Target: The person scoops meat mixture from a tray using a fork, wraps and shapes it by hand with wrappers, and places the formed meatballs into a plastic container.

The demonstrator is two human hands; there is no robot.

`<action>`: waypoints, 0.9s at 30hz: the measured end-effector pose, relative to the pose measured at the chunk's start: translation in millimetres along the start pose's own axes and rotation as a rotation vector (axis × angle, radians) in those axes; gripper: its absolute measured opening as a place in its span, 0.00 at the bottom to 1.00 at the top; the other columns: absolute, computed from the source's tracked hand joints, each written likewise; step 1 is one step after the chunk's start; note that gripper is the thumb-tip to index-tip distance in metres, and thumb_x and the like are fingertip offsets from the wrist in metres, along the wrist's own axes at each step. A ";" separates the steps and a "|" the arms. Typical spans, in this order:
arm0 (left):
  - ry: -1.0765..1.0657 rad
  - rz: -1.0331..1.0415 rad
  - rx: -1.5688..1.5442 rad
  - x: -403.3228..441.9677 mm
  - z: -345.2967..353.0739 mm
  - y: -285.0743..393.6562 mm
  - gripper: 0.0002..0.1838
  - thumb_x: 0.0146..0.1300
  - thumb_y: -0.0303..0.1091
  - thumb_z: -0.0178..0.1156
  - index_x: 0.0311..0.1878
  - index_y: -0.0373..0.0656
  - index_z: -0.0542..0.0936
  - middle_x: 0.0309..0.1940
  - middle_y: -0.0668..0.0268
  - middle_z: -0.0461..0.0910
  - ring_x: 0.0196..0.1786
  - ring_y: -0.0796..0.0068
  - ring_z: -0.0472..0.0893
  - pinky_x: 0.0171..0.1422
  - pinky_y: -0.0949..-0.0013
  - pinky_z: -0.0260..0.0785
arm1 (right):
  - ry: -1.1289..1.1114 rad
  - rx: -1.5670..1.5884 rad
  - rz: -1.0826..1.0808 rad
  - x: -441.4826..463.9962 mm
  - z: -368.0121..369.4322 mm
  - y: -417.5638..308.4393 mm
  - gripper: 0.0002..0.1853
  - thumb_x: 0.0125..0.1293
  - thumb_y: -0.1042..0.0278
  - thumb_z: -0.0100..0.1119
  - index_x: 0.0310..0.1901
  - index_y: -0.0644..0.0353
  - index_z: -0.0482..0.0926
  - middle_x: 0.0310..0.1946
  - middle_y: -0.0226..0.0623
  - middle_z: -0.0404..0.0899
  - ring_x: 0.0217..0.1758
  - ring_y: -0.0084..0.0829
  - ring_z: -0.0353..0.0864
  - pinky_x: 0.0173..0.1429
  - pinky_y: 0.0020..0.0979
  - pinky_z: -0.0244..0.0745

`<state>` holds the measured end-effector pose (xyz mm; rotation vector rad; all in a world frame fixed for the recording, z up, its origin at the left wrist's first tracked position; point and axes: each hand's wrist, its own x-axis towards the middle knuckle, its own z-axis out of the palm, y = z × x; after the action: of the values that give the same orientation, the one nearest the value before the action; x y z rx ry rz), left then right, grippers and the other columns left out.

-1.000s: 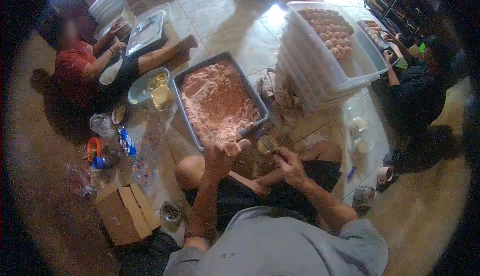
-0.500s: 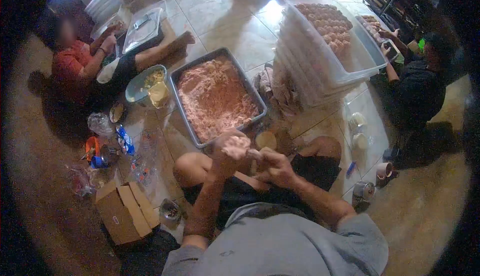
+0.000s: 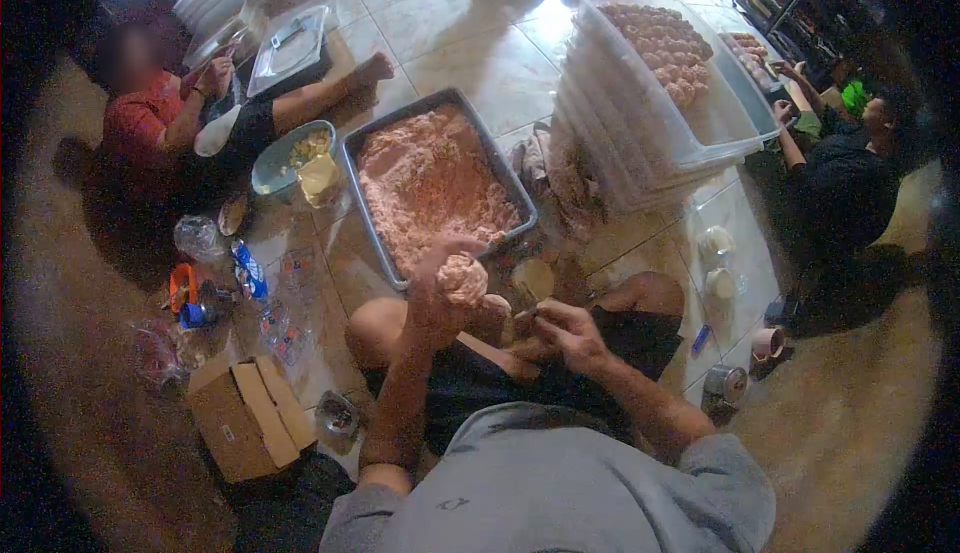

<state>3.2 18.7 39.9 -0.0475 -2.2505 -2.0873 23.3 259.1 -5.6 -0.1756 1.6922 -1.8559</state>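
Observation:
My left hand is cupped around a rough ball of pink ground meat, just over the near rim of a grey tub. The tub holds a large mass of ground meat, hollowed in the middle. To the right, my right hand pinches the thin handle of a spoon-like utensil. Its end points left, just below the meat ball, and looks smeared with meat; whether it touches the ball I cannot tell. A round yellowish piece lies behind the right hand, partly hidden.
Stacked clear trays hold meat balls at the right, with a crumpled cloth beside them. A pale green basin stands left of the tub. A cardboard box and cans lie near my knees. Two other people sit left and right.
My left hand has turned, showing the meat ball rounder and slightly higher. My right hand has drawn a little away to the right, and the utensil's end shows more plainly.

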 end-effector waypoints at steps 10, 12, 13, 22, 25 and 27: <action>-0.131 -0.009 -0.088 -4.3 1.7 -9.4 0.22 0.53 0.35 0.79 0.45 0.38 0.80 0.36 0.68 0.83 0.38 0.78 0.80 0.45 0.70 0.76 | 0.212 -0.440 -0.384 -2.0 3.0 -16.2 0.14 0.66 0.74 0.64 0.53 0.65 0.80 0.44 0.37 0.79 0.45 0.30 0.81 0.52 0.30 0.76; -0.046 0.022 0.095 -8.8 2.5 14.3 0.24 0.50 0.34 0.81 0.48 0.37 0.80 0.36 0.69 0.83 0.37 0.80 0.79 0.44 0.73 0.76 | 0.204 -0.266 -0.291 -5.5 0.7 -8.7 0.11 0.70 0.77 0.59 0.52 0.65 0.81 0.45 0.36 0.80 0.46 0.28 0.82 0.53 0.29 0.77; 0.035 0.056 0.278 -7.8 3.7 28.9 0.28 0.48 0.32 0.82 0.50 0.35 0.79 0.35 0.71 0.82 0.37 0.81 0.79 0.43 0.75 0.76 | 0.178 -0.227 -0.215 -5.8 0.1 -6.3 0.11 0.70 0.79 0.57 0.51 0.65 0.81 0.43 0.33 0.77 0.46 0.26 0.78 0.51 0.27 0.74; -0.112 0.225 0.217 3.4 13.0 -14.5 0.08 0.63 0.33 0.64 0.37 0.38 0.81 0.28 0.63 0.81 0.34 0.74 0.82 0.38 0.68 0.74 | 0.094 -0.244 -0.399 7.7 13.0 5.6 0.15 0.65 0.72 0.64 0.53 0.64 0.80 0.46 0.39 0.80 0.48 0.31 0.81 0.56 0.30 0.75; 0.111 0.364 0.257 6.0 34.3 -30.9 0.09 0.64 0.35 0.65 0.34 0.38 0.82 0.26 0.62 0.82 0.32 0.72 0.82 0.39 0.67 0.75 | 0.205 -0.468 -0.573 11.0 30.9 -28.3 0.27 0.53 0.64 0.77 0.53 0.63 0.79 0.42 0.43 0.79 0.46 0.37 0.82 0.51 0.33 0.77; 0.084 0.162 0.371 0.4 15.5 -7.8 0.11 0.61 0.36 0.70 0.38 0.39 0.83 0.29 0.63 0.83 0.33 0.73 0.82 0.40 0.67 0.75 | 0.190 -0.771 -0.444 6.9 14.3 -35.9 0.23 0.58 0.67 0.73 0.54 0.62 0.78 0.42 0.47 0.79 0.46 0.40 0.82 0.50 0.36 0.78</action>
<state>1.8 33.6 31.0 -0.1142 -2.4482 -1.5399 12.3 243.0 28.4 -0.7547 2.6006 -1.4202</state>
